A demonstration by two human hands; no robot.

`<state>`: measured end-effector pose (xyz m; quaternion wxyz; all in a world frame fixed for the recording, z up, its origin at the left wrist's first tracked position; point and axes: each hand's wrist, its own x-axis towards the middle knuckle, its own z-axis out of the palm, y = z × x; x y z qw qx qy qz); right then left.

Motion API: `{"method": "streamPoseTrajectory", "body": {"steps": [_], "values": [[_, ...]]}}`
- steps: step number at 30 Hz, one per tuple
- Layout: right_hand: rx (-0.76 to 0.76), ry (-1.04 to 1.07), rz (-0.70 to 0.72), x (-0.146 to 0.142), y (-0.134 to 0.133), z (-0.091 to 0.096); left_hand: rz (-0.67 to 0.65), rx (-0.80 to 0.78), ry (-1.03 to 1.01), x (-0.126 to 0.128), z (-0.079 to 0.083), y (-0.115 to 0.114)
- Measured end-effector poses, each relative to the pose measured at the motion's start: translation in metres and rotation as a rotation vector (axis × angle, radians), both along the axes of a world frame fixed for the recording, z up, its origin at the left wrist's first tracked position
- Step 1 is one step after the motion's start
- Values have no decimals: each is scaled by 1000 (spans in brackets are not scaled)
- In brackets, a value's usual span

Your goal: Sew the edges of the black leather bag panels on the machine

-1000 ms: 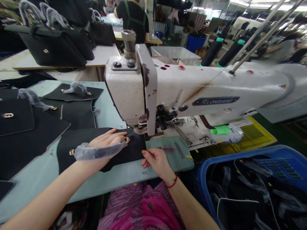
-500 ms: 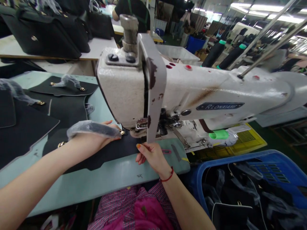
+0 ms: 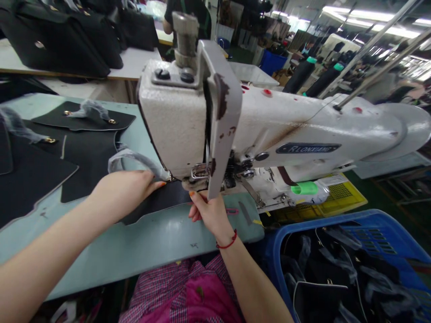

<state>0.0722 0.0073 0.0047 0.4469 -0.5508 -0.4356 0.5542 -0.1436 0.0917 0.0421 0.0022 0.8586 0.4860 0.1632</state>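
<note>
A black bag panel (image 3: 161,201) lies on the pale green table (image 3: 141,242), running under the head of a white sewing machine (image 3: 269,130). My left hand (image 3: 121,190) rests flat on the panel, fingers stretched toward the needle area. A plastic-wrapped handle (image 3: 134,159) arches just above that hand. My right hand (image 3: 208,211) pinches the panel's near edge right below the machine head, fingers closed on the fabric. The needle itself is hidden behind the machine's face plate.
More black panels with gold rings (image 3: 77,119) lie at the left of the table. Finished black bags (image 3: 60,40) stand on a white table behind. A blue crate (image 3: 336,224) with black pieces sits at the lower right, a yellow tray (image 3: 350,197) beyond it. Another person (image 3: 188,13) stands at the back.
The panel has slid rightward further under the machine head with both hands following. The view has moved closer and the wrapped handle now stands above my left hand.
</note>
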Motion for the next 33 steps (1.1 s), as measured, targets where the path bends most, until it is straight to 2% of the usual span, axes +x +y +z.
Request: {"method": "streamPoseTrajectory", "body": {"steps": [2, 3, 4, 5, 7, 8, 10, 12, 16, 22, 26, 33], "values": [[-3, 1, 0, 0, 0, -1, 26, -46, 52, 11, 2, -40], [-2, 6, 3, 0, 0, -2, -11, -149, -67, 18, -1, -61], [0, 9, 6, 0, 0, -2, -75, -311, -261, 28, -7, -81], [4, 9, 11, 0, -1, -2, -118, -550, -466, 38, -16, -97], [26, 0, 8, 0, -1, -2, -30, -976, -934, 60, -37, -117], [40, -10, 2, 0, -2, -2, 33, -1134, -1169, 71, -47, -120], [61, -35, -6, 0, -2, -2, 123, -1289, -1536, 86, -59, -114], [67, -62, -7, 0, -2, -2, 198, -1295, -1707, 93, -62, -100], [64, -111, -27, 0, -3, -4, 390, -1209, -1710, 91, -57, -79], [79, -32, -40, -2, -10, -1, 285, -1220, -1668, 86, -60, -75], [115, -76, -57, -3, -10, 0, 223, -1267, -1658, 86, -63, -72], [133, -96, -51, -2, -9, -5, 191, -1306, -1650, 85, -65, -69]]}}
